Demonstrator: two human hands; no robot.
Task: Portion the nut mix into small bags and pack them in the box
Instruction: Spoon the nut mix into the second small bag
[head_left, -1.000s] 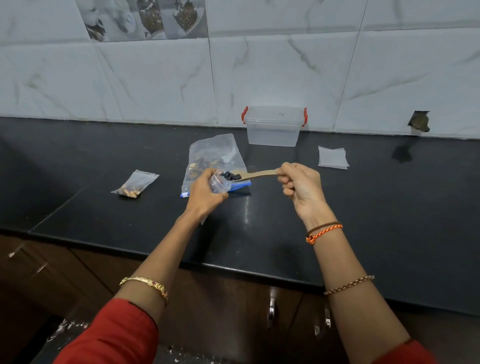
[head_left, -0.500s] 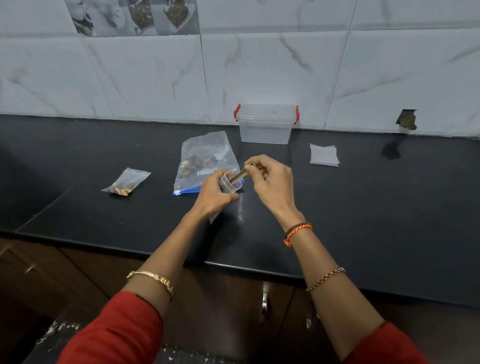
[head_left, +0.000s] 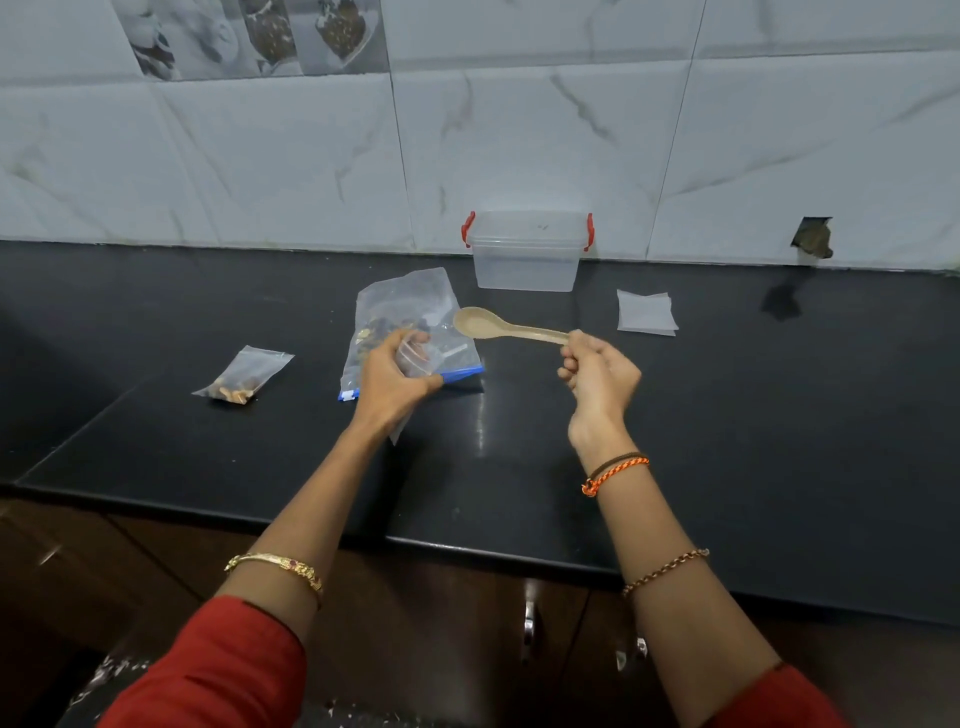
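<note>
Filled small bag (head_left: 241, 375): lies flat on the counter (head_left: 727, 415) at far left, nuts gathered at its near end; well apart from the hands.
Nut mix bag (head_left: 410, 312): large clear zip bag with a blue strip, flat on the counter, mixed nuts showing inside; partly behind the left hand.
Left hand (head_left: 395, 382): fingers curled round a small clear bag (head_left: 414, 358), mouth held up and open over the big bag; contents hard to make out.
Wooden spoon (head_left: 498, 326): bowl empty, lifted clear of the counter, pointing left toward the small bag but not touching it.
Right hand (head_left: 597, 379): clenched on the spoon's handle end.
Box (head_left: 527, 249): clear plastic tub with red clips, against the tiled wall, lid apparently on; no bags visible inside.
Spare bags (head_left: 645, 312): thin stack of empty ones, right of the box.
Step in hand: filling a second portion, judging by one bag done.
Next move calls for: either another scoop from the mix, or setting the spoon down to seal; box needs opening before packing.
</note>
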